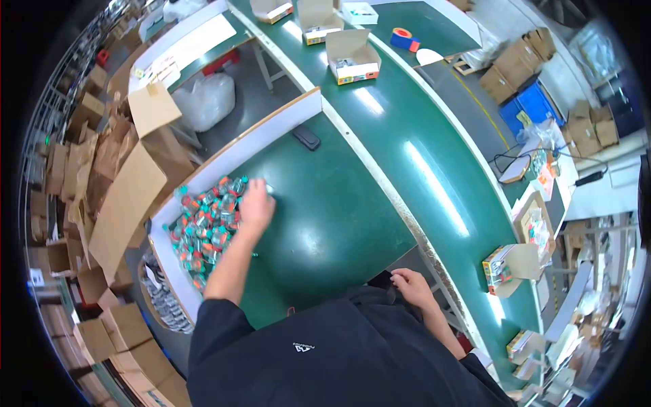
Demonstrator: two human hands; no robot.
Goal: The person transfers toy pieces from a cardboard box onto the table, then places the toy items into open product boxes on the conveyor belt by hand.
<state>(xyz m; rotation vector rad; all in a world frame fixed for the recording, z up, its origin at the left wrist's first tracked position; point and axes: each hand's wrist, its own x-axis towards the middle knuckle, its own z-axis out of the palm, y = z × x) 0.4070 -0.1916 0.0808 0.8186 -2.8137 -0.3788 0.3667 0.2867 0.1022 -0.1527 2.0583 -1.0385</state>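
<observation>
My left hand (257, 205) reaches over the right edge of a pile of small clear bottles with teal and red-orange parts (203, 227). Motion smears its fingers, and a small pale item shows beside them; whether it is held I cannot tell. The pile lies against the white raised edge of the green table (319, 197). Low on the right, my right hand (411, 285) has its fingers curled together at a dark thing by the shirt front and the table's edge. What that dark thing is cannot be made out.
A black object (306, 138) lies near the table's far corner. Beyond a white rail runs a green conveyor (420, 169) with open product boxes (352, 64). A blue and red tape roll (405, 39) sits farther off. Cardboard boxes (129, 203) crowd the left.
</observation>
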